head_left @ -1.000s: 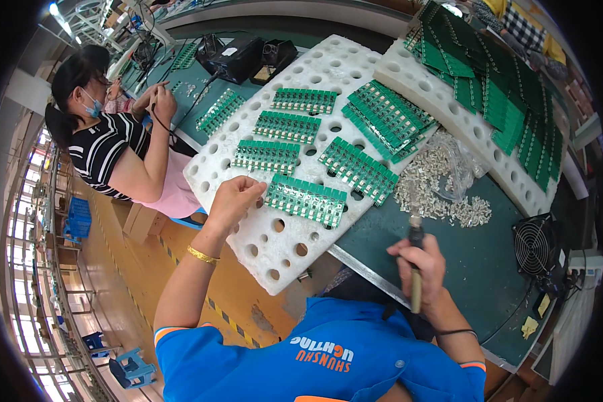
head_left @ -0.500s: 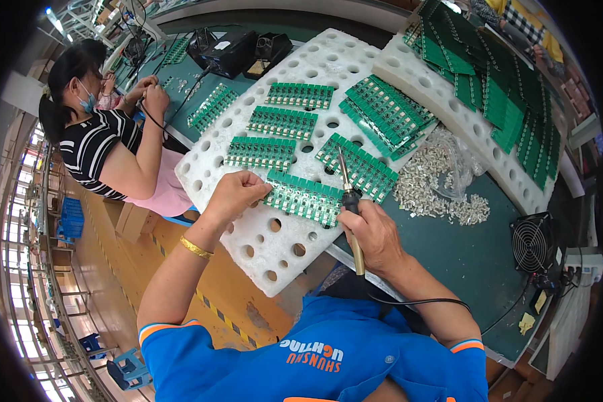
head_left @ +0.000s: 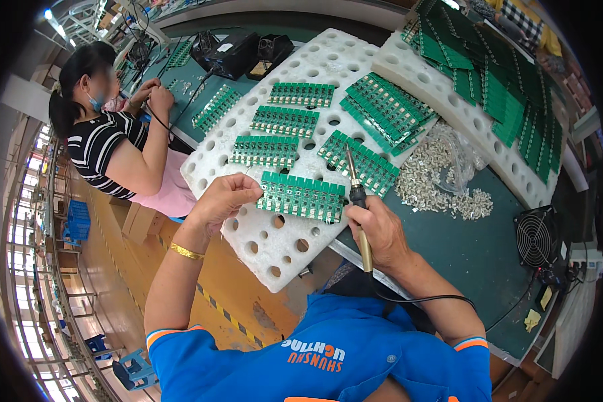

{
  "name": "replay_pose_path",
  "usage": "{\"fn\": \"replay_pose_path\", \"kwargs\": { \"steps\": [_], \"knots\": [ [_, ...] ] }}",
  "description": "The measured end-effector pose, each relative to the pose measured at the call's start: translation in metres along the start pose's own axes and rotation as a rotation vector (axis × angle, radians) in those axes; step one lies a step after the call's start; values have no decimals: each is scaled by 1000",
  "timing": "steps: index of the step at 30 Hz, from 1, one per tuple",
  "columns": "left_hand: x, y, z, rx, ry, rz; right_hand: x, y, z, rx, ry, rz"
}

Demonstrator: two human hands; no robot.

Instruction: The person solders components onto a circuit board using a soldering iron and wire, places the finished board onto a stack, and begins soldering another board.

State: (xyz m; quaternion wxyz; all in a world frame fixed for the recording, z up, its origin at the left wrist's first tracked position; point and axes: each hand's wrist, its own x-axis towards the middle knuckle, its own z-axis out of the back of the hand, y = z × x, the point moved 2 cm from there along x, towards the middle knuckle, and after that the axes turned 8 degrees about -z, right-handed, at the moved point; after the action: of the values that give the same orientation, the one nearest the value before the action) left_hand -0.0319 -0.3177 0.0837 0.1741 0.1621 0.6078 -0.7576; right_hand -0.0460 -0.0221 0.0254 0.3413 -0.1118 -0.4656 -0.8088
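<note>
My right hand [head_left: 376, 234] is closed round the handle of a soldering iron [head_left: 362, 231], its bare tip pointing up and away over a green circuit-board panel [head_left: 360, 164]. Another green panel [head_left: 301, 197], lined with small white parts, lies between my hands on the near part of a white foam board [head_left: 258, 231]. The fingers of my left hand [head_left: 224, 201] pinch this panel's left end. A thin strand shows at that hand, too fine to identify. The panel's right end comes close to my right knuckles; whether they touch I cannot tell.
More panels [head_left: 285, 120] lie in a row on the foam, beside a stack [head_left: 385, 110]. Right of it is a heap of small pale connectors [head_left: 435, 177]. Bare panels [head_left: 509, 94] rest on another foam slab. A fan [head_left: 536, 234] stands at right; a co-worker [head_left: 124, 144] sits at left.
The panel between my hands has turned to lie more level and shifted slightly left. My left hand moved a little left and nearer me; the iron is tilted slightly more.
</note>
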Motion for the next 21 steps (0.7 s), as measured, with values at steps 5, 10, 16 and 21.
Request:
{"fn": "replay_pose_path", "kwargs": {
  "steps": [5,10,16,21],
  "knots": [
    [-12,-12,-2,11,11,-79,-12,0,24,-45,-127,41],
    [-33,-46,-31,68,-29,-290,-35,3,70,-94,-254,92],
    [-52,-78,-95,148,30,-535,-80,13,125,-192,-363,50],
    [-69,-98,-179,541,-15,-822,-129,14,158,-115,-481,-43]
  ]
}}
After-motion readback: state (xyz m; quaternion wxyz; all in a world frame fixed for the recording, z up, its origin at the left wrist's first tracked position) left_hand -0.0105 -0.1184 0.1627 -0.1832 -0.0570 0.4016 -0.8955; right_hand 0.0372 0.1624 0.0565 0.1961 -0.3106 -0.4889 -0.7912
